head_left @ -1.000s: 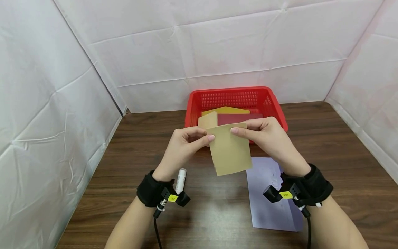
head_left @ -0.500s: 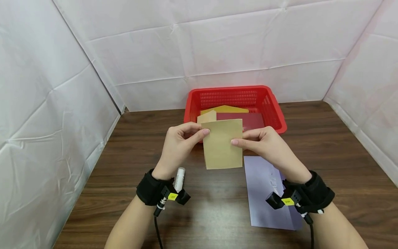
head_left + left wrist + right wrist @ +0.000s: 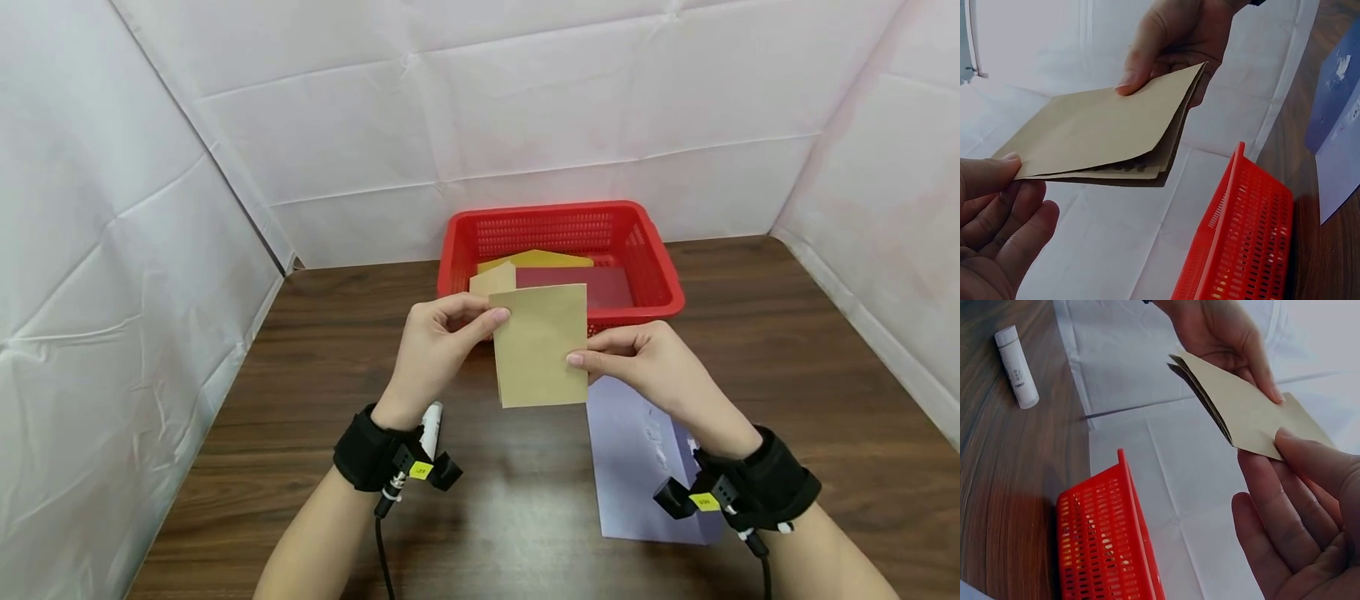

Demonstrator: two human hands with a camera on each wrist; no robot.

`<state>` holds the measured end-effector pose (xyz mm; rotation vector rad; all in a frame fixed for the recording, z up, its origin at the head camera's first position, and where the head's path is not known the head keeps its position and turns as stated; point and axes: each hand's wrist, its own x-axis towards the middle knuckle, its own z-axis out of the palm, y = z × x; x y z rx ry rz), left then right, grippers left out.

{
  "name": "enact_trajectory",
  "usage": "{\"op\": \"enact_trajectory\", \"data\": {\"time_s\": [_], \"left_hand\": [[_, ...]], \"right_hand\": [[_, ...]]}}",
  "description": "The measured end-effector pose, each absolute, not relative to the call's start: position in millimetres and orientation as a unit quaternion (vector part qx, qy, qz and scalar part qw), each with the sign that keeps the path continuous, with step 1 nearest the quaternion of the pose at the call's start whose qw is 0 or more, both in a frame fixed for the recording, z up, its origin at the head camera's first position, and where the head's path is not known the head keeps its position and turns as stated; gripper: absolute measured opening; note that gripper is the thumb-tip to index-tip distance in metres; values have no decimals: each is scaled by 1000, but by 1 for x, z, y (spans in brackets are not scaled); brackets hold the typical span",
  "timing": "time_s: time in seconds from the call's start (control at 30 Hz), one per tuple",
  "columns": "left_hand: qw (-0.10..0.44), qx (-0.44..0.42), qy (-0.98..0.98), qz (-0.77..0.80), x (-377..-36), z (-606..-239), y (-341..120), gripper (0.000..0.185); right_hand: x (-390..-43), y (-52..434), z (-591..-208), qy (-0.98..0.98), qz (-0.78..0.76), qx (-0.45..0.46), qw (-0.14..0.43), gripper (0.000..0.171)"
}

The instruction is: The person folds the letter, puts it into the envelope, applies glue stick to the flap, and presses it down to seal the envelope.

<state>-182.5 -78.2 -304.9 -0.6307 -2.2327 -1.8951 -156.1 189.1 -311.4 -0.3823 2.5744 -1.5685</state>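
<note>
Between my two hands, raised over the table, is a folded tan paper card (image 3: pixel 542 350). My left hand (image 3: pixel 450 342) pinches its upper left edge between thumb and fingers. With thumb in front and fingers behind, my right hand (image 3: pixel 645 362) pinches the right edge lower down. In the left wrist view the layers of the card (image 3: pixel 1104 125) part a little at one side, with dark marks on an inside face. The right wrist view shows the card's folded layers (image 3: pixel 1254 412) spread slightly, the right thumb lying on its outer face.
Behind the card stands a red plastic basket (image 3: pixel 652 283) holding a yellow envelope (image 3: pixel 536 259), a dark red piece (image 3: pixel 607 287) and a tan piece (image 3: pixel 492 279). A lavender envelope (image 3: pixel 630 475) lies below my right hand. A white glue stick (image 3: pixel 431 427) is by my left wrist.
The card was tilted and now hangs nearly straight, shifted slightly left. My right hand has slid from its top edge down to its right edge, while the left keeps its pinch.
</note>
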Motion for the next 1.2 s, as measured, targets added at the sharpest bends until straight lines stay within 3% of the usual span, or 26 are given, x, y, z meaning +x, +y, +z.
{"op": "enact_trajectory", "data": {"time_s": [0.53,0.83,1.2], "left_hand": [[53,-226,-737,-635,-184,-306,-71,14],[50,-209,-748,-628,-183,-305,-73,16],[-4,-211,-705,-677,-187,-310,-64,17]], "right_hand": [[-150,201,-309,845,-525,-89,49,36],[-148,202,-314,836,-530,-120,67,30],[-141,216,-315,844,-525,-94,58,30]]}}
